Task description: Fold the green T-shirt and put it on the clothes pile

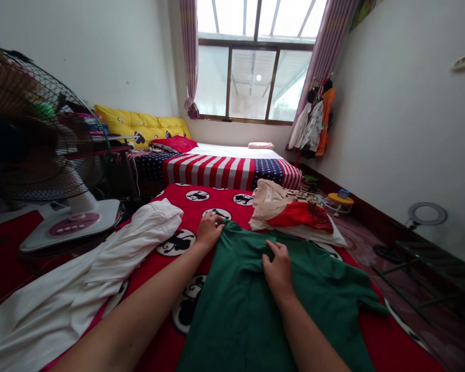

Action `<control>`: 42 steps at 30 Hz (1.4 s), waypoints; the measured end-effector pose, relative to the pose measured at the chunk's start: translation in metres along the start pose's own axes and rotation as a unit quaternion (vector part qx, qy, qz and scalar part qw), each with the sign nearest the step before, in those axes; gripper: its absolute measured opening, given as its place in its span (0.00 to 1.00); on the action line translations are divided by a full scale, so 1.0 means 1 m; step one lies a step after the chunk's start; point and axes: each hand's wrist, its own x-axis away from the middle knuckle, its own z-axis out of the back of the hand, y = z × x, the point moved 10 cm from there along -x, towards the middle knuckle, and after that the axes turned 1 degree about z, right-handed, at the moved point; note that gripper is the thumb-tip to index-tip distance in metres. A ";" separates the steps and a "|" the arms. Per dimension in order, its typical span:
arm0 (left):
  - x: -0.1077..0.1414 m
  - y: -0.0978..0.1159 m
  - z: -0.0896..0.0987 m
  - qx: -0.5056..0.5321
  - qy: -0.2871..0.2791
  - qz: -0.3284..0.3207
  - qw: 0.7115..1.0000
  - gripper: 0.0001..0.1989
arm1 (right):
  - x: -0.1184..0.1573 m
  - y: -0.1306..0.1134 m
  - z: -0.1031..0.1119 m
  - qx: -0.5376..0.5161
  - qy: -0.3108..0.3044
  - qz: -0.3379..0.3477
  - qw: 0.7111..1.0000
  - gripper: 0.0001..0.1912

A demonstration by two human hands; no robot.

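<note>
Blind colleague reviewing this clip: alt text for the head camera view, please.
A person's left hand and right hand hold a green T-shirt spread on a red bedspread, beside a white garment. A flag-print bed and window lie beyond.

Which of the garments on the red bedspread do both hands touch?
The green short-sleeved shirt, under the left hand and right hand; the white garment and cream-and-red clothes lie untouched beside it.

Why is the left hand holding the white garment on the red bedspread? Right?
Wrong garment: the head view shows the left hand holding the green T-shirt, not the white garment, which lies beside it. Both garments are on the red bedspread, as you said.
</note>
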 end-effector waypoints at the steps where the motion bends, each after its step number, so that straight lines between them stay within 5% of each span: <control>1: 0.003 0.008 0.001 -0.019 0.000 -0.018 1.000 0.07 | 0.002 -0.007 0.002 0.020 0.004 0.014 1.000 0.23; 6: 0.036 0.048 -0.023 -0.070 -0.094 -0.115 0.986 0.13 | 0.019 -0.056 -0.009 0.128 -0.067 0.144 0.979 0.20; 9: 0.058 0.044 -0.048 -0.138 -0.173 -0.138 0.965 0.28 | 0.033 -0.057 -0.038 0.184 -0.194 0.141 0.953 0.25; 12: 0.067 0.027 -0.062 -0.222 -0.222 -0.134 0.940 0.32 | 0.043 -0.044 -0.056 0.232 -0.276 0.104 0.927 0.32; 17: 0.064 0.026 -0.062 -0.270 -0.269 -0.094 0.920 0.32 | 0.043 -0.039 -0.057 0.214 -0.282 0.092 0.931 0.31; 22: 0.094 0.067 -0.048 -0.276 -0.262 -0.109 0.918 0.26 | 0.036 -0.041 -0.050 0.071 -0.254 0.071 0.962 0.26; 26: 0.150 0.087 -0.048 -0.215 -0.282 -0.140 0.924 0.28 | 0.023 -0.026 -0.011 0.043 -0.226 0.051 0.972 0.25; 30: 0.184 0.088 -0.050 -0.205 -0.251 -0.168 0.931 0.28 | 0.002 0.018 0.082 0.105 -0.134 0.000 0.985 0.21; 33: 0.187 0.086 -0.049 -0.212 -0.207 -0.171 0.940 0.26 | -0.008 0.060 0.155 0.196 -0.056 -0.061 0.977 0.23; 35: 0.186 0.086 -0.049 -0.207 -0.201 -0.172 0.942 0.26 | -0.011 0.085 0.184 0.242 -0.030 -0.096 0.965 0.26; 39: 0.185 0.085 -0.048 -0.196 -0.200 -0.174 0.944 0.26 | -0.014 0.123 0.195 0.266 -0.039 -0.142 0.953 0.33; 42: 0.185 0.085 -0.046 -0.189 -0.197 -0.172 0.946 0.26 | -0.020 0.137 0.188 0.248 -0.053 -0.158 0.954 0.27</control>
